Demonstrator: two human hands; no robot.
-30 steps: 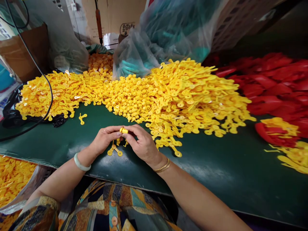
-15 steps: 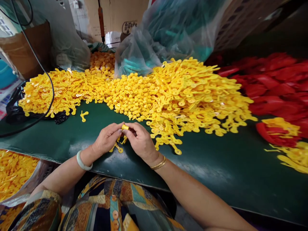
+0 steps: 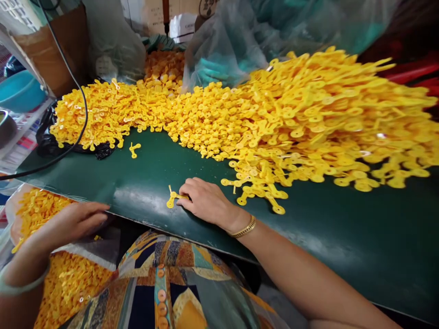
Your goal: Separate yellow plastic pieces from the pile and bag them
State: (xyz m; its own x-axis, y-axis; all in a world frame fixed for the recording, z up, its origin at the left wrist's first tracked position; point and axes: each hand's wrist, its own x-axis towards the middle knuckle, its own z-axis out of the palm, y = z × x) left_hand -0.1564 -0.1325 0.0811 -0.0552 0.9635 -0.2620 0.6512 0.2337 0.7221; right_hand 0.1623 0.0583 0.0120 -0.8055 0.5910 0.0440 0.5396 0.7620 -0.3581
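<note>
My right hand (image 3: 207,201) rests on the green tabletop (image 3: 137,183), its fingers closed on a yellow three-armed piece (image 3: 171,197). Past the table's front edge, at the left, my left hand (image 3: 73,224) hangs over bags of yellow parts (image 3: 73,278); its fingers are stretched out and nothing shows in them. One loose yellow piece (image 3: 134,150) lies on the table. Behind the hands spreads a pile of small yellow parts (image 3: 209,119), which rises at the right into a heap of long yellow pieces (image 3: 308,109).
A black cable (image 3: 84,109) curves over the left of the table, near a black plastic bag (image 3: 44,128). Clear plastic bags (image 3: 222,50) stand behind the pile. A brown carton (image 3: 58,50) and a blue basin (image 3: 22,91) are at the left; red pieces (image 3: 421,68) lie far right.
My hands have parted from the small yellow piece they held together. My left hand has moved left and down, off the table; my right hand has closed on a three-armed piece. The view has shifted.
</note>
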